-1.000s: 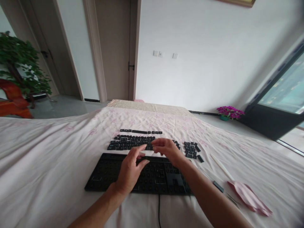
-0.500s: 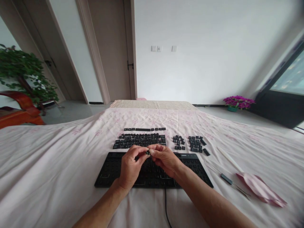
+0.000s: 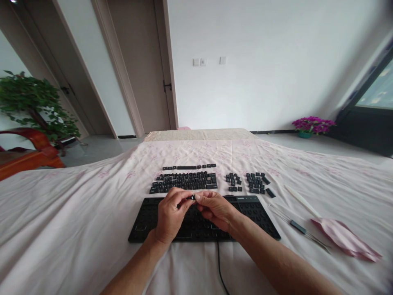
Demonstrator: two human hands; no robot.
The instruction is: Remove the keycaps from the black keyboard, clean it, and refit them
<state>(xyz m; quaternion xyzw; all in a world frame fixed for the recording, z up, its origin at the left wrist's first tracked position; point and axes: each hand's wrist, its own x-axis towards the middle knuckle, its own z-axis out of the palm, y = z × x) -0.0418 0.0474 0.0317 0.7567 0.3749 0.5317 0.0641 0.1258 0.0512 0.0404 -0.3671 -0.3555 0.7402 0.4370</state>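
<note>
I am looking down at the black keyboard (image 3: 245, 215), stripped of its caps, lying flat on the pink sheet (image 3: 61, 229) with its cable (image 3: 221, 268) running off its near edge toward me. My two hands are hovering over its middle, meeting fingertip to fingertip. My left hand (image 3: 169, 217) is curling its thumb and forefinger in, and my right hand (image 3: 216, 209) is doing the same from the other side, so both are pinching one small black keycap (image 3: 193, 197) between them, just above the keyboard's far edge. I cannot tell which way the cap is facing; it is too small.

To the right of the keyboard, a thin tool (image 3: 299, 228) is lying near its corner, a pink cloth (image 3: 344, 239) is resting just beyond that, and a white stick (image 3: 302, 200) is lying at an angle close by.

Just behind the keyboard, the loose keycaps (image 3: 184, 182) are sitting in neat rows on the sheet, with two smaller clusters (image 3: 256, 183) to their right. Farther behind the keyboard, a door (image 3: 141, 69) is standing in the wall, a green plant (image 3: 33, 102) is at the far left, and purple flowers (image 3: 313, 124) are at the far right.
</note>
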